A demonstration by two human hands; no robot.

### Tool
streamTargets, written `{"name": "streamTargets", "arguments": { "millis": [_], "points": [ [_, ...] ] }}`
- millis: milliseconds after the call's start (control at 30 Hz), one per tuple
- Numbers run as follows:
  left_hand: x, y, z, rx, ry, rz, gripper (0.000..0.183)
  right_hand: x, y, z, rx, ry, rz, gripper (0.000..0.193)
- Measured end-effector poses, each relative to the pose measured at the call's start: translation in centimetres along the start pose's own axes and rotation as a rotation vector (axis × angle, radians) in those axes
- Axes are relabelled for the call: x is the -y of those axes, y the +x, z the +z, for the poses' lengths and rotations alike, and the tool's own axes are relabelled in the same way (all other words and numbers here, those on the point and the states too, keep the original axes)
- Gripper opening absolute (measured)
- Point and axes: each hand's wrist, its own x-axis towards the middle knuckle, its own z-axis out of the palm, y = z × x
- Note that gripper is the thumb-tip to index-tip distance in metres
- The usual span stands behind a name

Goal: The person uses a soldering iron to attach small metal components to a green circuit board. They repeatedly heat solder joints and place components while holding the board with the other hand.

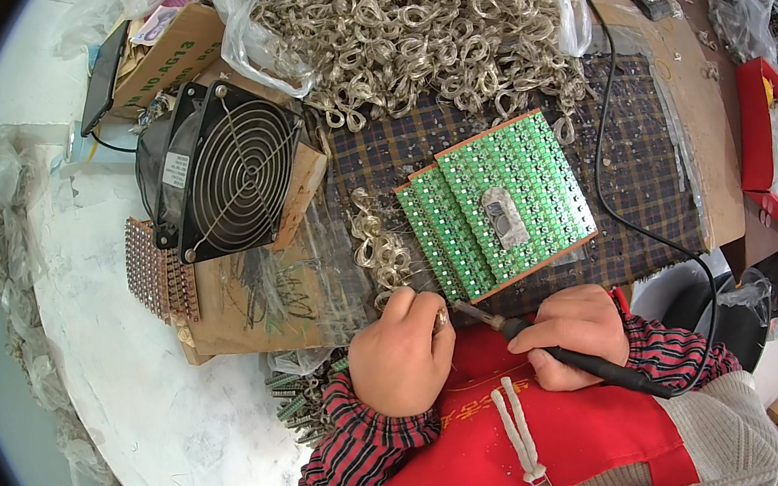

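Note:
My right hand (577, 328) grips a soldering iron (598, 371) by its black handle. Its metal tip points left, toward my left hand (397, 359), at the near edge of the bench. The left fingers are pinched together around a small shiny bit, too hidden to name. Just beyond them lies a short row of coiled clear-sheathed wires (379, 244). Overlapping panels of green circuit boards (544, 176) rest on the checked cloth (642, 168) ahead of both hands. On the top panel sits a small grey oblong piece (504, 218).
A big heap of coiled wires (427, 19) in clear plastic fills the far side. A black fan (246, 179) stands at the left, near a brown-edged panel (146, 267). The iron's black cable (602, 183) curves along the right. A red box (764, 140) is farther right.

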Motion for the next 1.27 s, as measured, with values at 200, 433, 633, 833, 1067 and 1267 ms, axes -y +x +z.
{"name": "streamTargets", "arguments": {
  "millis": [200, 433, 633, 833, 1067, 1267],
  "points": [
    [0.2, 0.2, -0.1, 0.034, 0.022, 0.006, 0.010, -0.2, -0.4, -0.2, -0.056, 0.007, -0.035, 0.022],
    [0.1, 0.2, -0.6, 0.095, 0.009, -0.084, 0.010, 0.5, 0.5, -2.0, -0.095, -0.043, -0.054, 0.026],
    [-0.4, 0.3, -1.6, 0.039, -0.030, -0.103, 0.017, 1.6, 1.7, -8.1, -0.499, -0.252, 0.103, 0.023],
    [0.5, -0.5, -3.3, -0.246, -0.202, -0.009, 0.028, 1.4, 3.1, -10.4, -0.802, -0.205, 0.261, 0.023],
    [3.4, -2.5, -10.7, -0.500, -0.088, 0.113, 0.006, -0.9, 5.9, -11.5, -0.815, -0.167, 0.176, 0.027],
    [12.0, 4.8, -21.6, -0.591, -0.561, -0.301, 0.012, -5.3, 8.3, -10.3, -0.885, -0.218, 0.087, 0.031]
  ]
}}
